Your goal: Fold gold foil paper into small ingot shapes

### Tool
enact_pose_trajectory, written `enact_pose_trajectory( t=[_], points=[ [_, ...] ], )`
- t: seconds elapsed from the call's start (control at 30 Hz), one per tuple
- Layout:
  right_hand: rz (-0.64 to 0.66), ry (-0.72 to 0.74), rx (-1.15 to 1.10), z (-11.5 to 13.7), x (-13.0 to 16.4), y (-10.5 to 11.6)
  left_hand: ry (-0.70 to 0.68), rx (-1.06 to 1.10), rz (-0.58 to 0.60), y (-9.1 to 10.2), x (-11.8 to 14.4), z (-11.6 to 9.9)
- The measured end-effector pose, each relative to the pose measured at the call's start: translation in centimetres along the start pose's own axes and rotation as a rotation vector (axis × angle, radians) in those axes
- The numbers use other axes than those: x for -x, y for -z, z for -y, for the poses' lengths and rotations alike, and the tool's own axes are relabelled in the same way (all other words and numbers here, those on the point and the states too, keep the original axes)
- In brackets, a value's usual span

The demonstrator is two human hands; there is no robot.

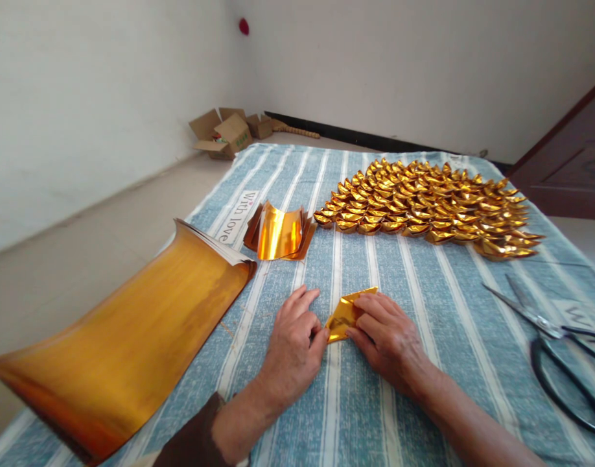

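A small, partly folded piece of shiny gold foil paper [345, 316] lies flat on the blue-and-white striped cloth [424, 363] directly in front of the person, pinned between both hands. Its long axis runs on a diagonal — low end toward the left hand [293, 347], pointed high end up and to the right, past the right hand [385, 337].

The left hand lies mostly flat, fingers extended on the cloth, its thumb tip touching the paper's lower left edge. The right hand covers the right side, fingers curled down and pressing on the fold; of the two it has more of the sheet under it.

Beyond the hands, a curled stack of gold foil squares [279, 233] sits near the left hand's side, and a large curled gold foil sheet [127, 350] lies further left. A dense spread of folded gold paper ingots [424, 204] fills the far right — well apart from the hands. Black-handled scissors [555, 344] rest at the right edge.
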State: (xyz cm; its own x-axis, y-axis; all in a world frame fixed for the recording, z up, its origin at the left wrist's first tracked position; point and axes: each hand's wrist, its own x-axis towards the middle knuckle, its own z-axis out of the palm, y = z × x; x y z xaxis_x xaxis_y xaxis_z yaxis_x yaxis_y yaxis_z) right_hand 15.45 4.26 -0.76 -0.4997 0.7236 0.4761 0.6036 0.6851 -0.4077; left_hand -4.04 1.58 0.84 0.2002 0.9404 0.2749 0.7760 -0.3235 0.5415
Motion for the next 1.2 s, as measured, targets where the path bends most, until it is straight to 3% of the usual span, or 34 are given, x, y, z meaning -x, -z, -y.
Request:
enact_pose_trajectory(
  t=[1.03,1.2],
  points=[
    [-0.01,-0.002,0.005,-0.1,0.07,-0.16,-0.024,-0.009,-0.016,-0.03,0.17,0.24],
    [-0.001,0.008,0.007,-0.17,0.06,-0.12,-0.053,-0.016,0.028,-0.05,0.03,0.31]
  ],
)
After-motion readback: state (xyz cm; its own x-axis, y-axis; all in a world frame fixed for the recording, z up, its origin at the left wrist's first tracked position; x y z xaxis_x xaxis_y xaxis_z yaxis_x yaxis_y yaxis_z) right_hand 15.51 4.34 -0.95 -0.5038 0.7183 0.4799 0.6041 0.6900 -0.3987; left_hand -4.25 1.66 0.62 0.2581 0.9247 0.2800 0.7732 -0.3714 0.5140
